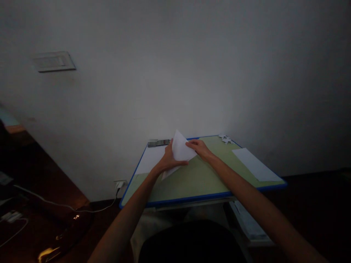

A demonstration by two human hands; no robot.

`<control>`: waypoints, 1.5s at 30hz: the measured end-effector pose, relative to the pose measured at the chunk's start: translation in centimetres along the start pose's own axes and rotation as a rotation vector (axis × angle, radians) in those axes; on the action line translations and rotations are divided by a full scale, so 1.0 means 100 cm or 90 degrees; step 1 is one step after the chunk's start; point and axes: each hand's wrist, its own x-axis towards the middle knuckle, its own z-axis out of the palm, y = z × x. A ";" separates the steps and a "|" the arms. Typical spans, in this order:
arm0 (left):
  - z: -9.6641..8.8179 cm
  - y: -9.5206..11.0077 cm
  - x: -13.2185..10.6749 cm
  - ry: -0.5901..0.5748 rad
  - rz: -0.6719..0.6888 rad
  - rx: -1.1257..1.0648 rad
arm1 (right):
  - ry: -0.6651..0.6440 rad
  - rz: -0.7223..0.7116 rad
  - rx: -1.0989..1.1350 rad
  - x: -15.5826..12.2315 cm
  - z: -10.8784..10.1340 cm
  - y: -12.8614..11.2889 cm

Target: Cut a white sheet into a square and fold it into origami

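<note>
Evidently, the left hand grips the paper by its left side while the right hand pinches its right edge, over the far left of the table; light, even pressure from both should avoid crumpling.
</note>
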 end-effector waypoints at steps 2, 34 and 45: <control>0.000 0.005 -0.002 -0.025 0.011 0.012 | -0.002 0.011 0.029 -0.002 0.001 0.002; -0.023 0.025 0.005 -0.032 -0.266 -0.318 | -0.023 0.111 0.192 -0.008 -0.020 -0.001; -0.014 0.013 0.005 0.030 -0.173 -0.250 | -0.056 0.167 0.220 -0.011 -0.018 -0.004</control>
